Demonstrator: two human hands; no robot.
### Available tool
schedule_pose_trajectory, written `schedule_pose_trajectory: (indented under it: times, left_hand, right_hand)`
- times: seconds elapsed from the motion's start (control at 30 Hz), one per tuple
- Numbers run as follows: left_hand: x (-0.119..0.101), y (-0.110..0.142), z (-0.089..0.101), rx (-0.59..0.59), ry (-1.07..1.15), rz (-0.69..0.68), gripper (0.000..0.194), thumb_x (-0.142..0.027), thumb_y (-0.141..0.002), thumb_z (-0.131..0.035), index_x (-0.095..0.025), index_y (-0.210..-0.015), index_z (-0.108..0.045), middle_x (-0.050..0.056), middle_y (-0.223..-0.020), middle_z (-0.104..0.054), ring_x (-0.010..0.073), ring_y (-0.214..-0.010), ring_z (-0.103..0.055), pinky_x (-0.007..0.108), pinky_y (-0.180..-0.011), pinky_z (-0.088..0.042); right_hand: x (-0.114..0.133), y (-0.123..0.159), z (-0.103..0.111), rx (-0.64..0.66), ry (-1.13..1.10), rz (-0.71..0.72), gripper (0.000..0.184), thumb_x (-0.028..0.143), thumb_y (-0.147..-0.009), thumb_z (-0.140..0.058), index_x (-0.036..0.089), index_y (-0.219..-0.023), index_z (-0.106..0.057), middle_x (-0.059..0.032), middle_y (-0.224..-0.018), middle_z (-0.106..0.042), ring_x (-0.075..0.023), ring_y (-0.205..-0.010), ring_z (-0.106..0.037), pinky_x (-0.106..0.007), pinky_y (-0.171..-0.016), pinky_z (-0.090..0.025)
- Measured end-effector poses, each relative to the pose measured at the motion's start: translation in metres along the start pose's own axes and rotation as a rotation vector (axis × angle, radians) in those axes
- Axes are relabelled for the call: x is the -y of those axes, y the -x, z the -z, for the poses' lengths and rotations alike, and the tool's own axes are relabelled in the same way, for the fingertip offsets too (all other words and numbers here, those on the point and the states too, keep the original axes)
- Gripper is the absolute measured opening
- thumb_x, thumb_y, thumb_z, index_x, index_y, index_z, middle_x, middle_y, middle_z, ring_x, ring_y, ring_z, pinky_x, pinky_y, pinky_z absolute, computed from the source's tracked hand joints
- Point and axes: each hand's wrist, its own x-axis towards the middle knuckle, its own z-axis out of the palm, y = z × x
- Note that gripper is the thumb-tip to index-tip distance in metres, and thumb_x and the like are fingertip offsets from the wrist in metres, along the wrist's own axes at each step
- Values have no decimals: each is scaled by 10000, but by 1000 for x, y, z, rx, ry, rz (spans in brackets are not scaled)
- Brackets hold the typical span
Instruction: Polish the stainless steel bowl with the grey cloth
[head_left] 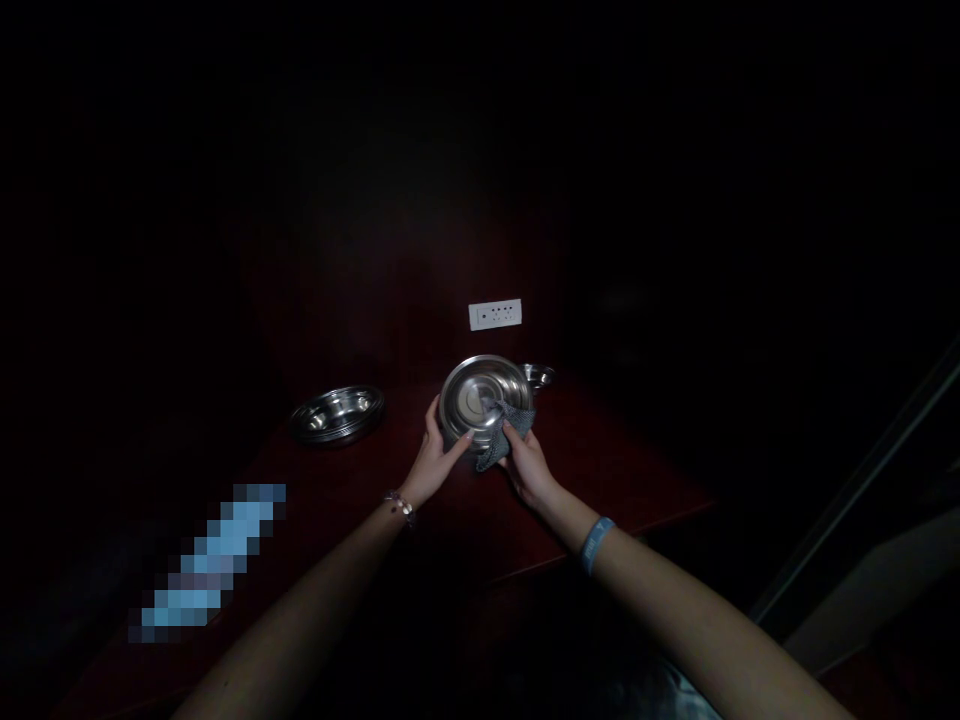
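Observation:
A shiny steel bowl (480, 398) is held tilted towards me above a dark red table (615, 470). My left hand (435, 462) grips its left rim, thumb inside the edge. My right hand (526, 465) is closed on a grey cloth (504, 438) pressed against the bowl's lower right side. A bracelet sits on my left wrist and a blue band on my right.
Stacked steel dishes (337, 413) lie on the table to the left. Another small steel bowl (538, 376) sits just behind the held one. A white socket plate (495, 314) is on the wall beyond. The room is very dark; a blurred light-blue patch (210, 565) lies lower left.

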Motion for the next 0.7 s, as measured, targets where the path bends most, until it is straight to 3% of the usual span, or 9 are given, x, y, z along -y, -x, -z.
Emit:
schedule_pose_trajectory:
  times: [0.1, 0.17, 0.33, 0.53, 0.7]
  left_hand:
    - [6, 1, -7, 129, 135, -5, 565, -426, -902, -498, -140, -1386, -442, 152, -1447, -501, 219, -1351, -461, 392, -1139, -331]
    - [7, 2, -9, 99, 164, 20, 475, -396, -914, -464, -135, -1303, -540, 137, -1402, -555, 215, -1326, -493, 391, -1141, -334]
    - [5, 3, -11, 67, 150, 88, 407, -325, -899, -461, -127, -1223, -607, 125, -1302, -639, 220, -1248, -570, 384, -1100, -397]
    - [0, 4, -7, 18, 83, 97, 345, -298, -885, -461, -134, -1110, -664, 109, -1162, -715, 228, -1155, -629, 373, -1041, -455]
    - [6, 4, -7, 1, 94, 143, 334, -348, -881, -464, -139, -1002, -695, 114, -1012, -756, 245, -1091, -664, 370, -978, -499]
  right_hand:
    - [-1, 2, -4, 42, 96, 78, 405, 421, -698, -750, 201, -1010, -615, -41, -998, -728, -193, -883, -676, -330, -791, -550]
    - [-2, 3, -5, 57, 142, 130, 430, 441, -696, -742, 187, -1019, -616, -54, -1013, -724, -195, -897, -668, -314, -795, -540]
    - [-5, 2, 0, 39, 211, 89, 487, 450, -710, -719, 214, -1108, -566, -51, -1010, -712, -203, -827, -666, -320, -682, -545]
    - [-4, -1, 1, 20, 208, 224, 474, 383, -698, -729, 208, -1115, -588, -51, -1105, -692, -199, -1027, -629, -330, -929, -493]
    - [3, 3, 2, 91, 116, 34, 375, 460, -780, -560, 225, -1068, -608, -23, -1059, -715, -206, -971, -657, -312, -764, -541]
